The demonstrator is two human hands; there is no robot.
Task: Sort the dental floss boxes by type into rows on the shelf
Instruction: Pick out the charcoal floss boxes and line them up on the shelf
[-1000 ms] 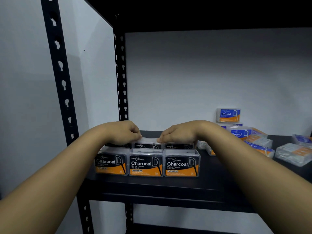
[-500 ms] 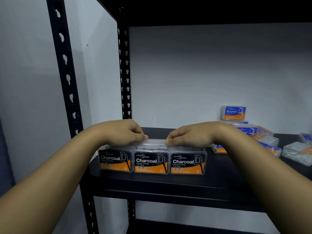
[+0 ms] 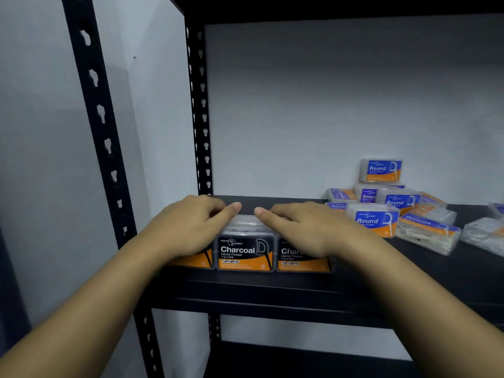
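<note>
Three black-and-orange Charcoal floss boxes stand in a front row at the left of the black shelf (image 3: pixel 245 285). The middle Charcoal box (image 3: pixel 244 253) shows in full, and clear lids of more boxes show behind it. My left hand (image 3: pixel 188 227) lies over the left box with its fingers curled down behind. My right hand (image 3: pixel 302 230) covers the right Charcoal box (image 3: pixel 300 261) the same way. Both thumbs point inward across the lids. A loose heap of blue Round boxes (image 3: pixel 372 222) lies to the right.
A blue Round box (image 3: pixel 381 170) stands on top of the heap against the back wall, above a Smooth box (image 3: pixel 368 196). More clear boxes (image 3: pixel 482 236) lie at the far right. A black perforated upright (image 3: pixel 101 148) frames the shelf's left side.
Both hands have come forward and down from the back-row box and now cover the left and right front boxes. The view has moved closer and to the left.
</note>
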